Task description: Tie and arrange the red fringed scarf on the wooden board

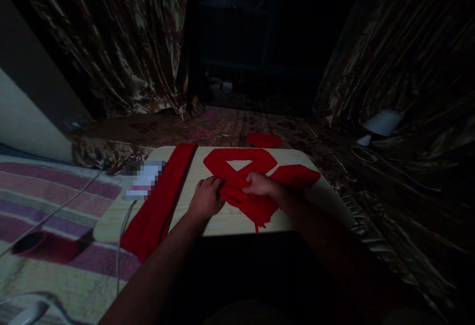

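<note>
A red fringed scarf (240, 154) lies in a loop on a pale wooden table (230, 216), its ends crossing at the near side. The fringe (261, 217) hangs toward the table's front edge. My left hand (207, 195) has its fingers curled at the left edge of the crossing part, closed on the fabric. From the right, my right hand (261, 185) pinches the scarf just above the fringe. Another stretch of red cloth (297, 175) lies right of it, partly behind my right forearm; whether it is the same piece I cannot tell.
A long folded red cloth (163, 201) runs down the table's left side, beside a blurred-out object (144, 180) with a cable. More red fabric (264, 140) lies past the far edge. A white lamp (382, 122) stands at right; a dark red cylindrical object (48, 247) lies left on a striped cover.
</note>
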`<state>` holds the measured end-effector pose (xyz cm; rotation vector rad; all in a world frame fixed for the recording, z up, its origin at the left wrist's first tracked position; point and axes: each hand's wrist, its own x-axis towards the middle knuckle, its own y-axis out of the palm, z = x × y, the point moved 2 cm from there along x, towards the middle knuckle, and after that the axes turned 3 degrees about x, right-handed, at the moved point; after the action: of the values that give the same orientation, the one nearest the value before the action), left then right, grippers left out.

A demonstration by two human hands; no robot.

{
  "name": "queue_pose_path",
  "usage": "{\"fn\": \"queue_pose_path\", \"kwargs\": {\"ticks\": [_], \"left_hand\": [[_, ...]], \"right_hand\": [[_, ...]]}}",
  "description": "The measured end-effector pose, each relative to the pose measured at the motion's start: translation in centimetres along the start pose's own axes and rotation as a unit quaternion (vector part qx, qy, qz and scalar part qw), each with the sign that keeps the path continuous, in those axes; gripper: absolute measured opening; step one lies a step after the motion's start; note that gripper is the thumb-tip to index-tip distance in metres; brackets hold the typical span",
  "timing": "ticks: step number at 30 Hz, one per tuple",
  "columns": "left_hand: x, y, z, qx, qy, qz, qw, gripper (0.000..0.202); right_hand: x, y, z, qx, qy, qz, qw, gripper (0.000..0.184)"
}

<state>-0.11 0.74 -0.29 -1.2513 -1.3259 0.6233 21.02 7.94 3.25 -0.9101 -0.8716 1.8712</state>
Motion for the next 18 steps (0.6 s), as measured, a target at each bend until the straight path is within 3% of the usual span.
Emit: {"fn": "queue_pose_path", "kwargs": {"ticks": [5, 8, 12, 18], "left_hand": [[0.0, 0.2, 0.2, -0.004, -0.002, 0.006, 1.000, 0.038], [0.0, 0.2, 0.2, -0.010, 0.000, -0.004, 1.000, 0.036], [0.0, 0.1, 0.2, -0.010, 0.007, -0.027, 1.000, 0.038], [-0.1, 0.2, 0.2, -0.023, 0.011, -0.056, 0.998, 0.034]], "right_hand": [[-0.6, 0.4, 1.1, 0.116, -0.010, 0.086, 0.989, 0.011], [-0.9, 0.2, 1.6, 0.166, -0.011, 0.092, 0.982, 0.008], [-0.7, -0.7, 2.0, 0.291, -0.055, 0.037, 0.955, 0.017], [-0.1, -4.7, 2.2, 0.483, -0.156, -0.146, 0.849, 0.038]]}}
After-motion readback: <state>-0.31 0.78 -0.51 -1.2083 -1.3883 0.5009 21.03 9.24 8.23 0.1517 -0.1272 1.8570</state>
